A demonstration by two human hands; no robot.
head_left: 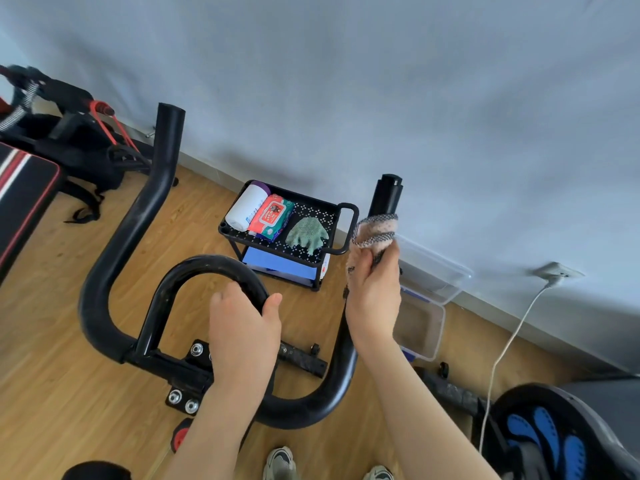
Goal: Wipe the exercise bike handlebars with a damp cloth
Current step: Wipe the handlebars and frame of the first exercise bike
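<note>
The black handlebars (114,271) of the exercise bike fill the middle of the view, with two upright ends and a curved inner loop. My left hand (242,323) grips the right side of that inner loop, fingers over the top and thumb round the tube. My right hand (374,289) holds a pink and grey cloth (375,230) wrapped round the right upright bar (386,195), just below its black end cap.
A small black cart (346,230) on the wooden floor beyond the bars holds a white bottle (247,206), a red wipes pack (270,216) and a green cloth (306,233). A clear plastic box (422,320) sits right of it. A white cable (509,344) runs to a wall socket. A bench stands at left.
</note>
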